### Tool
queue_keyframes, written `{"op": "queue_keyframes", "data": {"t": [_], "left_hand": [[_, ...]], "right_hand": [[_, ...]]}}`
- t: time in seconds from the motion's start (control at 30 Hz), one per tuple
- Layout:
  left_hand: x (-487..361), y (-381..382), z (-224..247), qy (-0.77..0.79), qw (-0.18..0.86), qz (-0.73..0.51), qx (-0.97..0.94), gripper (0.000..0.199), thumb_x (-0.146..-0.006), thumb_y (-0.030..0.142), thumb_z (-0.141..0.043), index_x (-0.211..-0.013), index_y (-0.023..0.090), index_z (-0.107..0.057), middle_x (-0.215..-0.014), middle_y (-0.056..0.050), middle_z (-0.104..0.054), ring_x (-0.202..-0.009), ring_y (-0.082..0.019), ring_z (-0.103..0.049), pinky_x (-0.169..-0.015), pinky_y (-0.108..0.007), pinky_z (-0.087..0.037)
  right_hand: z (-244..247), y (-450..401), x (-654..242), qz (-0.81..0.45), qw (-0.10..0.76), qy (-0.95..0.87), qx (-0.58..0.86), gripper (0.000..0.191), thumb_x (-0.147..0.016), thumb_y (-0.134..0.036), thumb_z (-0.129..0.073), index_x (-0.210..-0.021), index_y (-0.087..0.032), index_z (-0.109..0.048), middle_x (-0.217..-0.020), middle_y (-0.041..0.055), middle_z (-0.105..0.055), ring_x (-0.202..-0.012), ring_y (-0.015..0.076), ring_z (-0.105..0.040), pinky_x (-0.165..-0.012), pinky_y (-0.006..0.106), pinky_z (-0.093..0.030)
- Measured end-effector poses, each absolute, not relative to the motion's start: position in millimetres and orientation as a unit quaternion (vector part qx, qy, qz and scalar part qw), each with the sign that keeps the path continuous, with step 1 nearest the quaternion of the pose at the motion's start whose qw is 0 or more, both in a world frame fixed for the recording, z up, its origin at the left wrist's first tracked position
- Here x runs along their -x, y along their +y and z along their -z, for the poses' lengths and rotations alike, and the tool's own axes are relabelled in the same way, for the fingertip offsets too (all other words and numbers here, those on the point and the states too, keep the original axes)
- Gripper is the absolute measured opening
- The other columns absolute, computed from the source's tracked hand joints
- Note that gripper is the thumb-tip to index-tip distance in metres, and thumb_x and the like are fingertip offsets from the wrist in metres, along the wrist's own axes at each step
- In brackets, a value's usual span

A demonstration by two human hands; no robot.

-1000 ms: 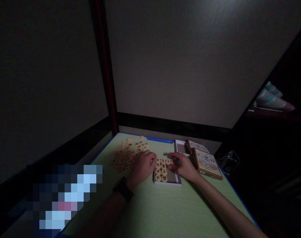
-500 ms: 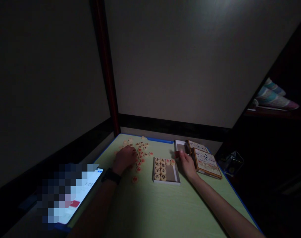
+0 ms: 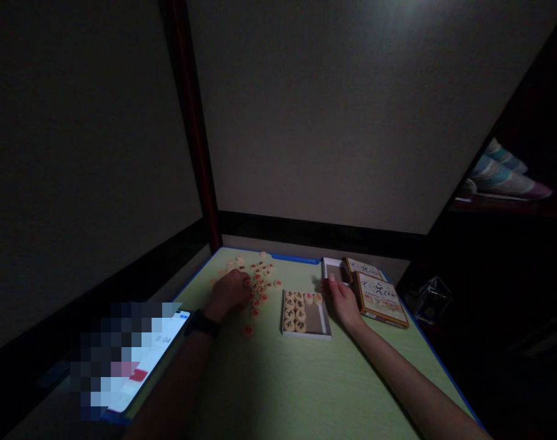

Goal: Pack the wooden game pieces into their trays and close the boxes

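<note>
Round wooden pieces with red or black characters (image 3: 255,312) lie loose on the green table. Over their left part is my left hand (image 3: 230,289), its fingers closed at a piece with a red mark. A shallow white tray (image 3: 318,335) holds two columns of black-marked pieces at its left and two red-marked ones at its top right. Beside the tray's right edge my right hand (image 3: 342,300) has its fingers curled together; what they hold, if anything, is too dark to tell.
Two patterned boxes (image 3: 382,298) lie at the right, next to another white tray (image 3: 336,270). A lit phone (image 3: 145,366) lies at the left edge of the green table (image 3: 269,379). Walls stand behind and left.
My left hand has shifted slightly, and a red-marked piece now shows at its fingertips. The dark red thing at my right fingertips is less visible now.
</note>
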State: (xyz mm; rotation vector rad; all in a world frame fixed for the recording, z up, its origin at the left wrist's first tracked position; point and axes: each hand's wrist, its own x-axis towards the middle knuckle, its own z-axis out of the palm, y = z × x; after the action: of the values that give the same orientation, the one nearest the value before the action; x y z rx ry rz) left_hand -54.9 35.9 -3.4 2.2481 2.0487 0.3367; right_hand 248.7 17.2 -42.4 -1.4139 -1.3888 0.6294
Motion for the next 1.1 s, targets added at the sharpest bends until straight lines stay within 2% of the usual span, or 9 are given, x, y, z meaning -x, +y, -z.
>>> {"op": "queue_keyframes", "data": {"t": [0.37,0.63,0.9,1.1], "left_hand": [[55.4,36.7,13.2,0.643,-0.010,-0.118,-0.757,0.023,-0.091,0.014,-0.048,-0.103,0.014,-0.068,-0.110,-0.013,-0.071,-0.107,-0.025,-0.064,-0.095,-0.034,-0.046],[43.0,48.9,13.2,0.619,-0.008,-0.206,-0.758,0.024,-0.094,0.012,-0.042,-0.108,0.017,-0.060,-0.107,-0.010,-0.069,-0.103,-0.021,-0.063,-0.093,-0.032,-0.046],[36.8,61.7,0.5,0.566,0.022,-0.108,-0.817,0.034,-0.084,0.000,-0.044,-0.104,0.013,-0.068,-0.112,-0.013,-0.069,-0.108,-0.021,-0.062,-0.098,-0.031,-0.045],[36.5,67.7,0.7,0.567,0.020,-0.081,-0.820,0.027,-0.086,0.006,-0.045,-0.096,0.013,-0.069,-0.106,-0.014,-0.071,-0.103,-0.023,-0.064,-0.094,-0.032,-0.047]], "right_hand": [[44.0,17.5,-248.9,-0.265,0.503,-0.577,0.586,0.080,-0.079,-0.089,-0.031,-0.076,-0.019,-0.069,-0.080,0.0107,-0.074,-0.079,0.0264,-0.066,-0.077,0.035,-0.049],[43.1,16.4,-248.9,-0.265,0.501,-0.583,0.582,0.078,-0.080,-0.087,-0.031,-0.076,-0.019,-0.069,-0.080,0.0105,-0.074,-0.080,0.0272,-0.067,-0.078,0.036,-0.049],[43.1,15.3,-248.7,-0.268,0.494,-0.584,0.585,0.076,-0.083,-0.085,-0.031,-0.078,-0.019,-0.069,-0.083,0.0113,-0.075,-0.084,0.0285,-0.067,-0.080,0.037,-0.049],[42.4,15.2,-248.1,-0.267,0.497,-0.583,0.585,0.075,-0.083,-0.084,-0.032,-0.077,-0.019,-0.069,-0.082,0.0112,-0.074,-0.082,0.0275,-0.067,-0.079,0.036,-0.049]]}}
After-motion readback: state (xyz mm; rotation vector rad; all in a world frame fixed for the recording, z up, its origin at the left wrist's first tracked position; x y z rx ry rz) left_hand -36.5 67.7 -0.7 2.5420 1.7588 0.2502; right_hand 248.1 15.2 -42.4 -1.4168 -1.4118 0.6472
